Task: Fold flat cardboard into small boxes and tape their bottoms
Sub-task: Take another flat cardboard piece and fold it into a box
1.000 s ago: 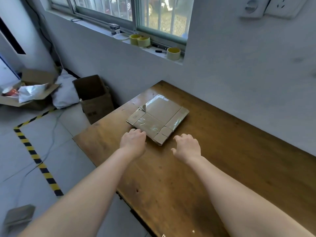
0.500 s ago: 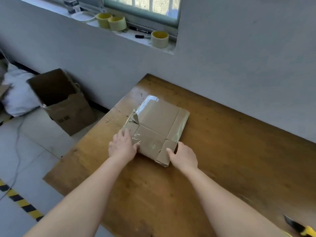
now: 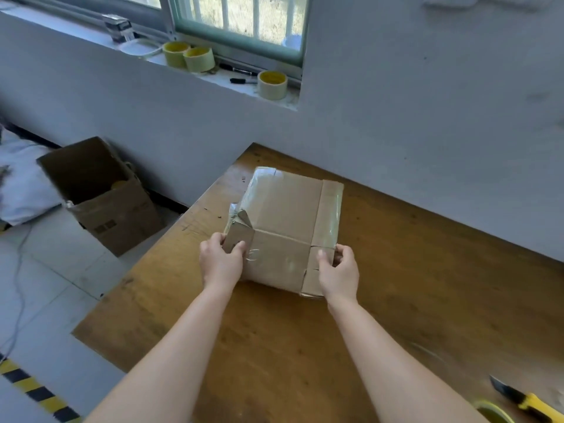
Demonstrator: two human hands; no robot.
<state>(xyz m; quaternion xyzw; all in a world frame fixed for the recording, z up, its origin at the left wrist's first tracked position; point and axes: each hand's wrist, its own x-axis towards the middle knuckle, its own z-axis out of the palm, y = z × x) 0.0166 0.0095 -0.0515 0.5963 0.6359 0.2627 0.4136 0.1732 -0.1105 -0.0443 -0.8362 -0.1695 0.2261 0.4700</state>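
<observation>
Cardboard sheet (image 3: 287, 227) lies flat on the bench (image 3: 427, 285), left hand (image 3: 221, 264) and right hand (image 3: 340, 271) fingers pinching its near corner flaps; looks like step one, no box formed, no bottom taped yet.

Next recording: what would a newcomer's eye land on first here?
The flat cardboard on the wooden table, mid-frame: the left hand grips its near left flap, the right hand pinches its near right one. Then the tape rolls on the windowsill above, and the yellow utility knife at the bottom right.
</observation>
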